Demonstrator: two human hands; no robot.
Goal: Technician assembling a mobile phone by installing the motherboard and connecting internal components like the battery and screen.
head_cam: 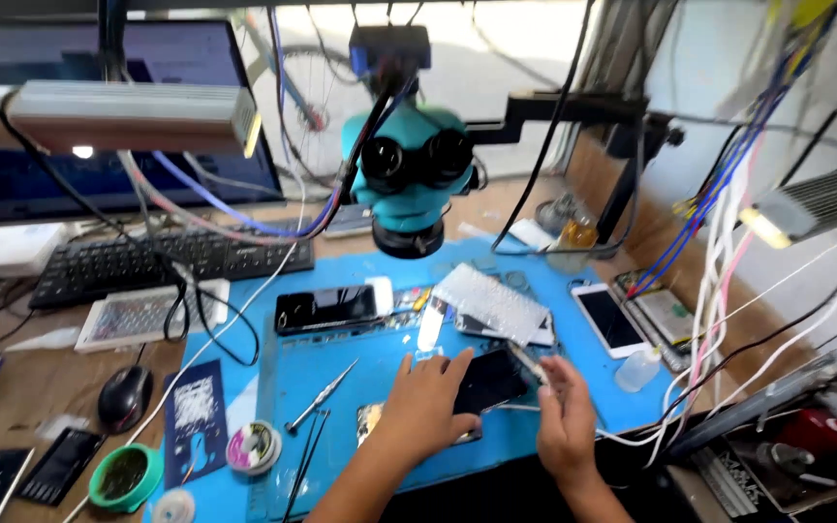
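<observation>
Cluttered from edge to edge, the wooden workbench (21, 387) carries a black keyboard (138, 261) and a dark monitor (118, 107) at the far left, with a mouse (125, 397) and a green-rimmed round tin (126, 476) nearer the front. A blue work mat (341, 387) covers the middle, and on it lie a screwdriver (322, 395), a pair of tweezers (304, 455) and a dark phone (326, 309) lying flat. Above hangs a teal microscope (414, 169), cables trailing from it.

The left hand (425, 399) lies palm down, fingers spread, pressing on the black phone (488, 381) that rests on the mat just below the microscope. That phone looks thin, stiff and light, its glass face smooth and likely slippery and easy to crack; the edges seem the safest place to grip, flat pressure keeping it from sliding. The right hand (562, 412) is closed around a thin metal tool (529, 363), whose tip sits at the phone's right edge.

Further right lie a white phone (608, 320), a small clear bottle (638, 368) and hanging bundles of coloured wires (719, 213).
</observation>
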